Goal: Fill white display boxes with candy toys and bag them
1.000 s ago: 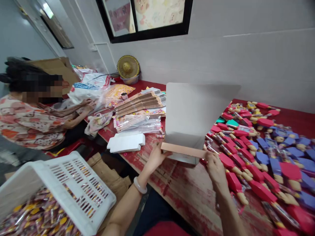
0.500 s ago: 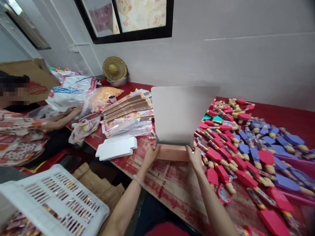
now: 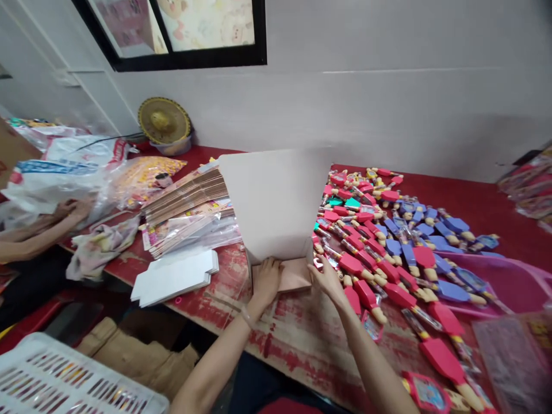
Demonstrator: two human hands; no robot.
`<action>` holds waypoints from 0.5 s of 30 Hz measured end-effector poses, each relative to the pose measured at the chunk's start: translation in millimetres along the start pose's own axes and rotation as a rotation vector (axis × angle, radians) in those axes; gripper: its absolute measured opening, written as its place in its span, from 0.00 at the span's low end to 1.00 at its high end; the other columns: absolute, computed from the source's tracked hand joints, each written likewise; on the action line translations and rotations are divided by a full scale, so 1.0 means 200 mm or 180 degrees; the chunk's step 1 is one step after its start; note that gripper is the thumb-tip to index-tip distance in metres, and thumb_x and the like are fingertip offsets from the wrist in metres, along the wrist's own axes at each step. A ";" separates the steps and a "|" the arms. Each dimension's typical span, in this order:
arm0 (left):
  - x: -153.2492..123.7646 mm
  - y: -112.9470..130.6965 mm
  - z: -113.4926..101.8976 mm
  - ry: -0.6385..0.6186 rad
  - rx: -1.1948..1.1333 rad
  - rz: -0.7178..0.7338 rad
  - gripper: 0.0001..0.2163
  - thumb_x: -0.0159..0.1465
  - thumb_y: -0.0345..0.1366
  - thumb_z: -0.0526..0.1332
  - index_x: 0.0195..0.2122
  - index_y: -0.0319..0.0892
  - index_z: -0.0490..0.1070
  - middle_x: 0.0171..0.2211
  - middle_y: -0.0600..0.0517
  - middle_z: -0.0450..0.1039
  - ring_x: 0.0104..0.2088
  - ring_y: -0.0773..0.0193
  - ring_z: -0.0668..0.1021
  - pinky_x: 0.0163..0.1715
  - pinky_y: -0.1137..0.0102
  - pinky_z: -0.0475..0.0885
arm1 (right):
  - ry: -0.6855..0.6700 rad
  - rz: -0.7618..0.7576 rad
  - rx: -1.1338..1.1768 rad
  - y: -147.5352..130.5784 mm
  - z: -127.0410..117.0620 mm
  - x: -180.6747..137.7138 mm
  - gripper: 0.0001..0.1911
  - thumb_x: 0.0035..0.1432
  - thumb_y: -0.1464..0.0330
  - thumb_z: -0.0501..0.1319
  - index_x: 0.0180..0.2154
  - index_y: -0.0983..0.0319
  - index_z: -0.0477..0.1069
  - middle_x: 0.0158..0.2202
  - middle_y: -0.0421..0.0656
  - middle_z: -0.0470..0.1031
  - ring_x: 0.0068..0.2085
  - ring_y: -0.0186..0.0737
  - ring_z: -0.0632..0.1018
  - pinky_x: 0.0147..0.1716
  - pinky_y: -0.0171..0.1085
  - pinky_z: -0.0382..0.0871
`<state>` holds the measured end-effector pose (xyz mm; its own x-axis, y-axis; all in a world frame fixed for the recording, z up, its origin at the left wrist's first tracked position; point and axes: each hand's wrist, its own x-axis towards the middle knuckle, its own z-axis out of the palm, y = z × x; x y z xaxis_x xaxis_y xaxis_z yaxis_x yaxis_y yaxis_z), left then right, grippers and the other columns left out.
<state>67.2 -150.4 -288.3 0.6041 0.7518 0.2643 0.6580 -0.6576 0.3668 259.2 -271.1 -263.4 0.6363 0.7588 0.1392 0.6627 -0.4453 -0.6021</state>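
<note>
A white cardboard box [image 3: 276, 201] stands on the worn red table [image 3: 310, 339], its tall back flap upright and its pink front flap [image 3: 290, 275] folded down. My left hand [image 3: 266, 279] presses on the left end of that pink flap, fingers curled over its edge. My right hand [image 3: 328, 278] lies against the flap's right end with fingers stretched out. Just right of my right hand lie rows of red, blue and green toy packs [image 3: 388, 241].
A stack of flat white box blanks [image 3: 175, 276] and bundles of printed cards in plastic [image 3: 190, 215] lie to the left. Another person's hand [image 3: 71, 208] reaches into plastic bags at far left. A white slotted basket [image 3: 56, 382] sits at lower left. A pink tray [image 3: 509, 282] is at right.
The pink flap went from held up in both hands to folded down against the box. Both hands moved closer together onto it. The camera view swung to the right.
</note>
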 end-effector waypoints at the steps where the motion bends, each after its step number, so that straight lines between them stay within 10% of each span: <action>1: -0.01 -0.01 0.02 0.0015 -0.0017 -0.0005 0.13 0.72 0.34 0.54 0.52 0.40 0.75 0.51 0.43 0.75 0.52 0.53 0.76 0.54 0.58 0.72 | -0.0021 0.0107 -0.0120 0.02 -0.01 0.00 0.23 0.70 0.61 0.52 0.59 0.65 0.69 0.52 0.54 0.77 0.48 0.49 0.79 0.47 0.42 0.72; 8: -0.11 0.06 0.05 -0.0027 0.0467 -0.0145 0.20 0.71 0.28 0.51 0.61 0.44 0.70 0.61 0.42 0.70 0.64 0.46 0.68 0.63 0.43 0.64 | -0.0528 0.0069 -0.1669 0.07 0.01 -0.10 0.25 0.64 0.70 0.58 0.59 0.76 0.67 0.51 0.63 0.76 0.54 0.60 0.75 0.54 0.48 0.64; 15: -0.13 0.17 0.09 -0.0583 0.0154 0.0653 0.25 0.67 0.24 0.53 0.66 0.36 0.63 0.66 0.38 0.65 0.67 0.48 0.66 0.66 0.51 0.62 | -0.0289 0.0397 0.0133 0.16 -0.10 -0.12 0.28 0.63 0.61 0.51 0.57 0.69 0.74 0.48 0.55 0.80 0.49 0.51 0.79 0.51 0.44 0.71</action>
<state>81.3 -193.8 -298.4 0.7952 0.5844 0.1615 0.5315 -0.8001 0.2782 272.2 -313.1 -269.6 0.6731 0.7395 -0.0092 0.5625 -0.5200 -0.6428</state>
